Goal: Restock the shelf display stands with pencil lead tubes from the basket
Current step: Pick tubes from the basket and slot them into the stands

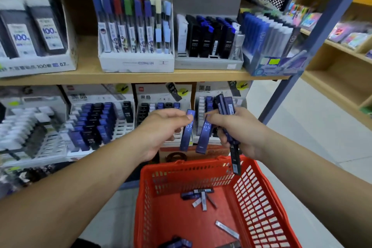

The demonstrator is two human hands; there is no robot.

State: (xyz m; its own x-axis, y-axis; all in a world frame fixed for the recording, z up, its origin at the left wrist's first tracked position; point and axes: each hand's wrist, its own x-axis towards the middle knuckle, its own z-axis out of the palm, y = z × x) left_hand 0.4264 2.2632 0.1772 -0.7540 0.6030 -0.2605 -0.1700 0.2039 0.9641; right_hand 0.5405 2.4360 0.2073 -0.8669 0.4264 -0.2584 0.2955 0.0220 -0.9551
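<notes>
**Lead tubes in both hands over the basket**

Below the fingers sat a red slatted plastic basket (259, 197), with loose dark-blue lead tubes (203, 197) scattered on its floor. Above it the left hand (161, 131) pinched a slim blue tube marked 0.7 (187, 133) near its top end. Just beside those fingers, the right hand (241, 133) curled round a bundle of dark tubes (225, 104) — a blue tube marked HB 0.5 (204, 135) hung from its fingertips. Beyond the fingers stood a white cardboard display stand (164, 94) — partly filled.
</notes>
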